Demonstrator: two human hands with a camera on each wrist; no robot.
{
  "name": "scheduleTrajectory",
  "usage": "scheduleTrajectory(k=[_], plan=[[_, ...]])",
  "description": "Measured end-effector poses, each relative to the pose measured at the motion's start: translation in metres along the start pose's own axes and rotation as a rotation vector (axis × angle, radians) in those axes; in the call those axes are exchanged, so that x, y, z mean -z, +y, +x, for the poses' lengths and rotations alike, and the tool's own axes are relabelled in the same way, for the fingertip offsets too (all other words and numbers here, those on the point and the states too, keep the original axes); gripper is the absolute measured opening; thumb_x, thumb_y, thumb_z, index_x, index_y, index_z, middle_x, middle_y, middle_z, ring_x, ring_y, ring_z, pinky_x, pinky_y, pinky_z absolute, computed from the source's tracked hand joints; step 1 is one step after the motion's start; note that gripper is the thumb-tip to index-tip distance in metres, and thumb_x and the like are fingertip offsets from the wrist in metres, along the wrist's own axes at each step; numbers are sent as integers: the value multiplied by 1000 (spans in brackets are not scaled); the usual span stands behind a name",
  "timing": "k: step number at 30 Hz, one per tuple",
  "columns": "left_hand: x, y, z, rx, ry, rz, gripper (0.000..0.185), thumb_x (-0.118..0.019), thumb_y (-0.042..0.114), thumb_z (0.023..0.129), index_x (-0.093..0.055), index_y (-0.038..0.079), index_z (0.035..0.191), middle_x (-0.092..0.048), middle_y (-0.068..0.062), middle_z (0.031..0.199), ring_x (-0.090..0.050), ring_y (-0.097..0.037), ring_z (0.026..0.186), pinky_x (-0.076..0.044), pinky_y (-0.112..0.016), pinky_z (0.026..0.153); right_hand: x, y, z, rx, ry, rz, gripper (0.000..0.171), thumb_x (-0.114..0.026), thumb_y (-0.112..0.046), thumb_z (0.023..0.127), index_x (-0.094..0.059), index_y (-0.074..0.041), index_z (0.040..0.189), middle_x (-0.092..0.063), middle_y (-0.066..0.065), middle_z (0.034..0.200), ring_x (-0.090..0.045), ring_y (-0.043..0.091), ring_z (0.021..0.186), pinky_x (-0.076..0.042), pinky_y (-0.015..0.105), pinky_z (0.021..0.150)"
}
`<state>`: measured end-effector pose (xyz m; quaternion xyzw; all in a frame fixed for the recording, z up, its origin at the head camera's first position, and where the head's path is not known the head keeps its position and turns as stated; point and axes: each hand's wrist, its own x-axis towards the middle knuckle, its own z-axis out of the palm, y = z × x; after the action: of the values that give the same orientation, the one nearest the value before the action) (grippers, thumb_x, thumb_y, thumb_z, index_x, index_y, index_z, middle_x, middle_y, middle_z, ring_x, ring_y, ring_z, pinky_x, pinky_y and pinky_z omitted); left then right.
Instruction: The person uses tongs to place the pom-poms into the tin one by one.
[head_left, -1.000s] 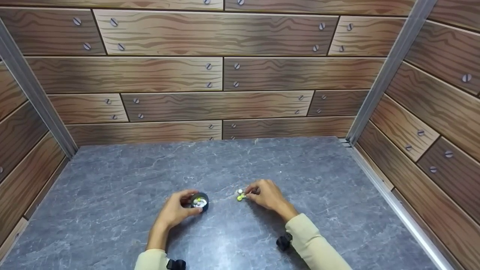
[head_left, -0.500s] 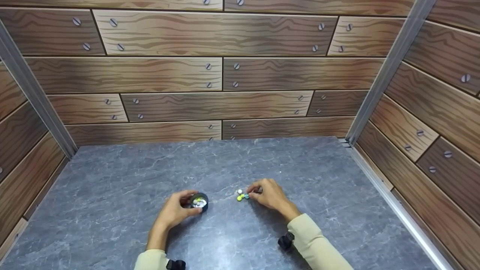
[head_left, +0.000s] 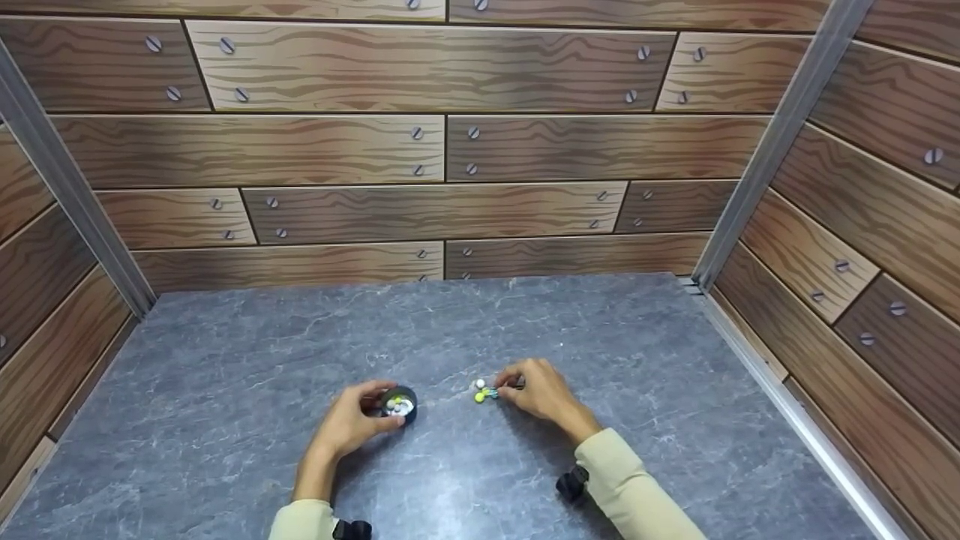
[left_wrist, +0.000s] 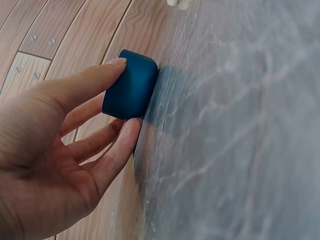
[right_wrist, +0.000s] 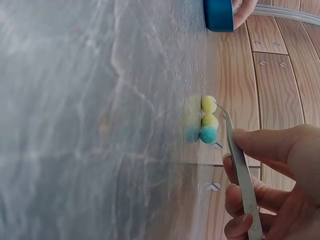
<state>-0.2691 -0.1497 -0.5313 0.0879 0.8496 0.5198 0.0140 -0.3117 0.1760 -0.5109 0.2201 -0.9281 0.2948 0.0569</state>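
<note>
My left hand point(head_left: 349, 415) holds a small, round blue cup point(left_wrist: 131, 85) by its sides, thumb across from the fingers. Inside the cup, several small white and yellow balls point(head_left: 397, 403) show in the head view. With my right hand point(head_left: 538, 388) I pinch metal tweezers point(right_wrist: 243, 175) that have a bent tip. That tip overlaps a yellow ball point(right_wrist: 208, 104) in the right wrist view. A second yellow ball point(right_wrist: 209, 120) and a teal ball point(right_wrist: 208, 134) sit right beside it on the tabletop, and a white ball point(head_left: 481, 384) lies just behind in the head view.
The grey marbled tabletop point(head_left: 450, 322) extends around both hands. Wood-patterned walls point(head_left: 345, 150) enclose its back and sides, with metal rails point(head_left: 780, 142) at the corners. A black strap-on device point(head_left: 352, 529) is worn at each wrist.
The right hand has shifted very slightly to the right, and the teal ball now shows near the tweezers' tip. The left hand and the cup have stayed in place.
</note>
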Motion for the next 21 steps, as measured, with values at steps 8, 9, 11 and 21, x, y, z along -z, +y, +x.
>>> scheduleTrajectory(k=[8,9,11,21], plan=[[0,-1,1,17,6,16,55,-89,10,79,-69,6,130,-73,-17,123,-68,-30,110,-54,-49,97,2,-3,0,0,10,-4,5,-80,-10,86,-83,-14,89,-75,-1,79,-58,8,72,-43,25,64],[0,-1,1,17,7,16,55,-89,10,78,-69,6,130,-73,-17,123,-68,-30,110,-54,-49,98,2,-4,0,1,13,-5,5,-80,-10,86,-83,-14,89,-75,-1,79,-58,9,72,-43,26,64],[0,-1,1,15,6,16,55,-89,10,78,-69,6,130,-73,-17,123,-68,-30,110,-54,-50,98,2,-6,0,-8,14,-10,4,-80,-11,87,-83,-14,89,-75,-1,80,-58,8,72,-43,25,64],[0,0,1,20,11,15,55,-89,10,78,-69,6,129,-73,-17,122,-68,-30,110,-54,-50,98,0,-22,7,28,44,-10,5,-80,-18,89,-83,-14,88,-77,0,83,-59,10,69,-42,24,61]])
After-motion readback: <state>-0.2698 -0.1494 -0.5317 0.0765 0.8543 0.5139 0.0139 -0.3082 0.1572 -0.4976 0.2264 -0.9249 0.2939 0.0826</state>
